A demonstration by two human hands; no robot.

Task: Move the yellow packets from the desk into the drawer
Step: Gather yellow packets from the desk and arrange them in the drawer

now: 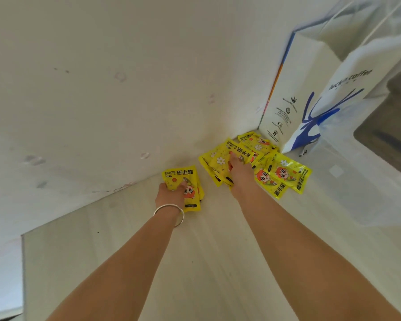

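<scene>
While the left hand (171, 193) clasps a small stack of glossy yellow printed packets (185, 188) at frame centre, the right hand (239, 169) pinches another off the heap (285, 172) on the pale counter (218, 262); lift one cleanly.

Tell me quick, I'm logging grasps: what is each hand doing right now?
Left hand: grips a small stack of yellow packets.
Right hand: rests on the packet pile in the corner; whether it grips one cannot be told.
</scene>
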